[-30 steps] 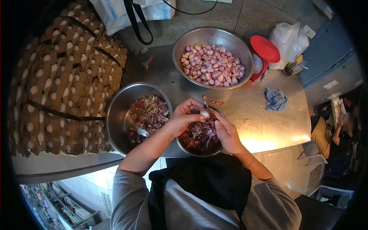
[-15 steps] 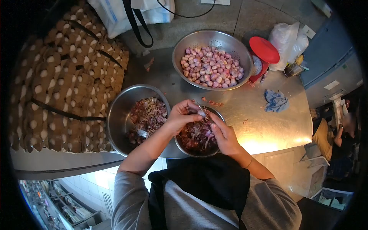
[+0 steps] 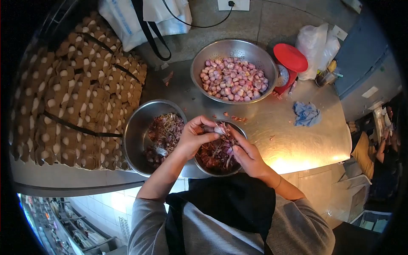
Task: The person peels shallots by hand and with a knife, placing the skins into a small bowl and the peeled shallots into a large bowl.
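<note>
My left hand (image 3: pixel 196 137) pinches a pale peeled bulb (image 3: pixel 219 128) above a small metal bowl (image 3: pixel 239 171) full of purplish bulbs and skins. Close beside it, my right hand (image 3: pixel 248 155) has its fingers closed at the bulb, around a thin blade and some loose skin; the handle is hidden. A larger steel bowl (image 3: pixel 132 142) on the left holds skins and roots (image 3: pixel 165 131). Behind my hands, a perforated steel colander (image 3: pixel 196 76) contains many pink-purple bulbs (image 3: pixel 233 78).
Strapped egg trays (image 3: pixel 76 97) are stacked at the left. A red scale (image 3: pixel 290 58), plastic bags (image 3: pixel 312 46), a cup of tools (image 3: pixel 325 78) and a blue cloth (image 3: pixel 306 114) stand or lie at the right. A person (image 3: pixel 384 161) is at the far right.
The view has shifted slightly, so the bowls and colander appear a little lower. My hands remain together over the small bowl, with the fingers slightly repositioned around the bulb.
</note>
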The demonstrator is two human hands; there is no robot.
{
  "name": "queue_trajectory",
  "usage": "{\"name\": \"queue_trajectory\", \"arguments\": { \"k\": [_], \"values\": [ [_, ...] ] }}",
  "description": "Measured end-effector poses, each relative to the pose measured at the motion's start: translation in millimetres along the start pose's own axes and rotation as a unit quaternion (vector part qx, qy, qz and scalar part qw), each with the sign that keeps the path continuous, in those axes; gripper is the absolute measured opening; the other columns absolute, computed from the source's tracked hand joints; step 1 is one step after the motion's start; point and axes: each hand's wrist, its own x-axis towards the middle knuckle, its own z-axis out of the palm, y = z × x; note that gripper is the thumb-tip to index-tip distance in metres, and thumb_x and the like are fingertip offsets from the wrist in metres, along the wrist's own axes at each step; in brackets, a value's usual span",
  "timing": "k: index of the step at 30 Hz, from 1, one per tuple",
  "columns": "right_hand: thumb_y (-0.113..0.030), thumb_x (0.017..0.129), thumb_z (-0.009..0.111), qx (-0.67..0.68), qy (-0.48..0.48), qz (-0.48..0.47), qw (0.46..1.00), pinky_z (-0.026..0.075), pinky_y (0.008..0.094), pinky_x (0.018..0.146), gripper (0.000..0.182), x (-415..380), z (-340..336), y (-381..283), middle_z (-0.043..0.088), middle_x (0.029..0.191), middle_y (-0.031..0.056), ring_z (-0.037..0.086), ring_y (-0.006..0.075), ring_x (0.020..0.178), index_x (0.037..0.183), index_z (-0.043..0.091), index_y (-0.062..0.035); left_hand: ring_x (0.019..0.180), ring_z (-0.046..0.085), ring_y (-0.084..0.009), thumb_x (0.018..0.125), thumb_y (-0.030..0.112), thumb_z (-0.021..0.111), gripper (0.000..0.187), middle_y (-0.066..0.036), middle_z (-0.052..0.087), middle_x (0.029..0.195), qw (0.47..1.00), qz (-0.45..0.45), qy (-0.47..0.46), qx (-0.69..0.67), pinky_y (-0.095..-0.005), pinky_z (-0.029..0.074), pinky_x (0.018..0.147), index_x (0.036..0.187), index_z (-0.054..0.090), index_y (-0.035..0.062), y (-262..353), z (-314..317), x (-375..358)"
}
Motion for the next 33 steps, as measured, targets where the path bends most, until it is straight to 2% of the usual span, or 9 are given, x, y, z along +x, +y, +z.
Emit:
{"name": "queue_trajectory", "arguments": {
  "k": [6, 8, 11, 13, 17, 25, 28, 31, 33],
  "values": [
    [-0.016, 0.091, 0.04, 0.007, -0.003, -0.03, 1.0, 0.026, 0.0293, 0.099, 0.04, 0.6, -2.7, 9.9, 0.045, 0.125, 0.0148, 0.038, 0.0197, 0.119, 0.128, 0.035, -0.0004, 0.085, 0.06, -0.0177, 0.074, -0.007, 0.06, 0.019, -0.009, 0.06, 0.088, 0.994, -0.05, 0.047, -0.08, -0.0321, 0.053, 0.072, 0.086, 0.053, 0.0065, -8.5, 17.5, -12.8],
    [-0.016, 0.091, 0.04, 0.06, -0.007, 0.024, 0.998, 0.03, 0.0286, 0.094, 0.039, -1.1, -5.1, 10.7, 0.048, 0.119, 0.0135, 0.043, 0.0186, 0.112, 0.128, 0.037, -0.0006, 0.086, 0.06, -0.0177, 0.076, -0.005, 0.059, 0.016, -0.008, 0.06, 0.089, 0.993, -0.048, 0.064, -0.092, -0.0338, 0.053, 0.074, 0.085, 0.053, 0.0061, -12.6, 20.8, -15.4],
    [-0.016, 0.092, 0.04, 0.107, -0.033, 0.106, 0.988, 0.04, 0.025, 0.077, 0.037, -3.1, -9.4, 4.8, 0.054, 0.098, 0.0076, 0.051, 0.0135, 0.087, 0.127, 0.039, -0.0024, 0.086, 0.059, -0.0172, 0.077, -0.003, 0.057, 0.013, -0.008, 0.06, 0.091, 0.99, -0.042, 0.09, -0.103, -0.034, 0.052, 0.076, 0.085, 0.052, 0.0059, -14.2, 26.5, -19.7],
    [-0.016, 0.092, 0.04, 0.048, -0.044, 0.067, 0.996, 0.041, 0.0212, 0.062, 0.036, -4.9, -5.9, 3.2, 0.052, 0.08, 0.0018, 0.049, 0.0082, 0.067, 0.126, 0.04, -0.0041, 0.087, 0.059, -0.0169, 0.078, -0.002, 0.057, 0.012, -0.008, 0.06, 0.093, 0.991, -0.032, 0.094, -0.095, -0.0336, 0.051, 0.077, 0.085, 0.052, 0.0058, -20.2, 26.1, -24.3],
    [-0.016, 0.093, 0.039, 0.043, -0.015, 0.001, 0.999, 0.033, 0.0178, 0.051, 0.035, -3.1, -1.5, 19.4, 0.043, 0.068, -0.0039, 0.037, 0.0036, 0.055, 0.126, 0.041, -0.0058, 0.088, 0.058, -0.0166, 0.078, -0.002, 0.056, 0.012, -0.008, 0.059, 0.094, 0.988, -0.05, 0.116, -0.091, -0.0324, 0.05, 0.077, 0.086, 0.052, 0.0056, -22.2, 27.5, -29.5],
    [-0.017, 0.093, 0.039, 0.199, -0.04, 0.075, 0.976, 0.029, 0.0174, 0.047, 0.034, -2.1, -7.7, 15.0, 0.036, 0.063, -0.0054, 0.033, 0.0034, 0.052, 0.124, 0.041, -0.0043, 0.089, 0.058, -0.0168, 0.077, -0.004, 0.054, 0.015, -0.009, 0.059, 0.096, 0.986, -0.051, 0.097, -0.123, -0.0318, 0.049, 0.077, 0.089, 0.052, 0.0055, -26.1, 22.6, -27.8],
    [-0.017, 0.093, 0.039, 0.133, 0.013, 0.07, 0.989, 0.029, 0.0172, 0.048, 0.035, 1.4, -7.3, 20.5, 0.037, 0.064, -0.0058, 0.033, 0.0032, 0.053, 0.126, 0.041, -0.0045, 0.088, 0.058, -0.017, 0.077, -0.004, 0.054, 0.016, -0.009, 0.059, 0.095, 0.987, -0.046, -0.001, -0.155, -0.0319, 0.049, 0.077, 0.09, 0.052, 0.0052, -22.8, 17.1, -32.2],
    [-0.017, 0.093, 0.04, 0.086, 0.024, 0.078, 0.993, 0.03, 0.0167, 0.049, 0.037, 2.3, -10.9, 11.3, 0.036, 0.063, -0.0061, 0.034, 0.0031, 0.054, 0.127, 0.039, -0.0047, 0.087, 0.058, -0.0169, 0.077, -0.003, 0.055, 0.018, -0.008, 0.058, 0.094, 0.991, -0.055, -0.01, -0.121, -0.0321, 0.048, 0.078, 0.092, 0.052, 0.0051, -15.9, 20.8, -33.4],
    [-0.017, 0.092, 0.041, 0.106, 0.0, 0.081, 0.991, 0.029, 0.0164, 0.048, 0.038, -1.1, -8.1, 6.7, 0.038, 0.066, -0.006, 0.032, 0.0028, 0.054, 0.129, 0.038, -0.0059, 0.088, 0.058, -0.0168, 0.077, -0.003, 0.055, 0.018, -0.008, 0.058, 0.094, 0.991, -0.06, 0.042, -0.11, -0.0321, 0.048, 0.079, 0.093, 0.052, 0.0051, -19.1, 20.2, -31.3]
  ]
}}
